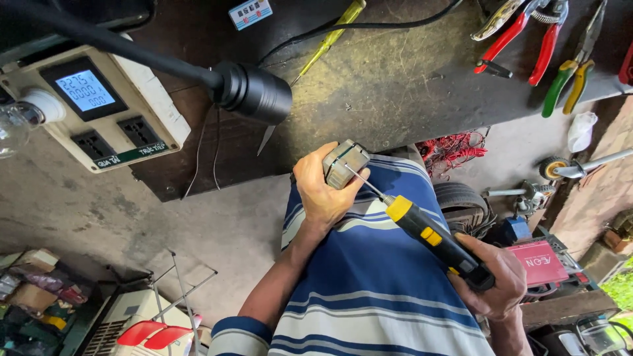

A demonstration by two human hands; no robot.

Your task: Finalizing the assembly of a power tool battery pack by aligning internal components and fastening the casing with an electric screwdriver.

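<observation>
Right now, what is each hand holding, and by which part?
Left hand grips the small metal block around its side; right hand holds the screwdriver by its handle end.

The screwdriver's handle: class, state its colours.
The screwdriver in the right hand has a black handle with yellow bands, clearest in the head view.

Red-handled pliers; white socket box, black lamp head, bare bulb

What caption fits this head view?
Left hand grips a small metal part; right hand drives a yellow-black screwdriver into it.
</observation>
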